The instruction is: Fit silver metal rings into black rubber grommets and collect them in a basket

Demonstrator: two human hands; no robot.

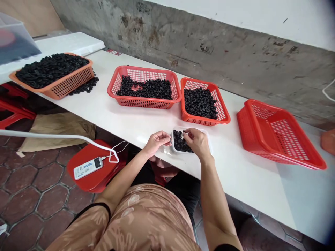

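Small black rings (pixel 180 142) lie heaped in a shallow white plastic tray (pixel 203 137) at the centre of the frame, on a long white table (pixel 243 181). The person's right hand (pixel 196 141) is over the tray with its fingertips (pixel 185 133) in a narrow pinch, apparently on one ring, though the grip is too small to see clearly. The left hand (pixel 157 143) is curled at the tray's left edge, just beside the heap; whether it holds anything cannot be told.

Farther along the table, two red mesh baskets (pixel 143 101) stand side by side above the tray, both holding black rings. An orange mesh basket (pixel 78 80) heaped with rings sits at upper left, with loose rings (pixel 87 86) spilled against it. Another red mesh basket (pixel 277 139) lies at right. Below the table at left, a white USB device (pixel 87 167) rests on a red stool (pixel 81 177), above a hexagonal-tiled floor (pixel 31 184).
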